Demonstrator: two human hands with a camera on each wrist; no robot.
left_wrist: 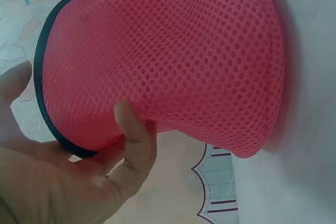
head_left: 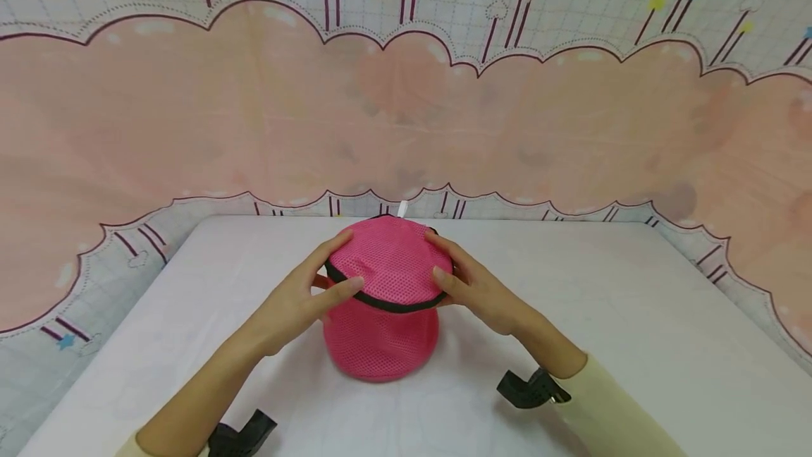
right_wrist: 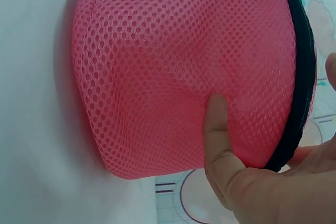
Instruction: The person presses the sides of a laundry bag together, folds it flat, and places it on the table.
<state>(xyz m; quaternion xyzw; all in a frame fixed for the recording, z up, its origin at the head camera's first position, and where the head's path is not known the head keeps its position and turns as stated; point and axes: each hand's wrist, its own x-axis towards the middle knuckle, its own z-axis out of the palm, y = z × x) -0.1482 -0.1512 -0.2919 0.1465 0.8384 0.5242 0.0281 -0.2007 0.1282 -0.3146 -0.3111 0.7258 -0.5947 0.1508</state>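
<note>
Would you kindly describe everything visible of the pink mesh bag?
The pink mesh bag is roughly cylindrical, of holey fabric by its look, its domed top edged with dark trim. A white tab shows at its far upper edge. It looks upright, its side dented inward, its base apparently on the white tabletop. The left hand and right hand hold its upper part from opposite sides.
</note>
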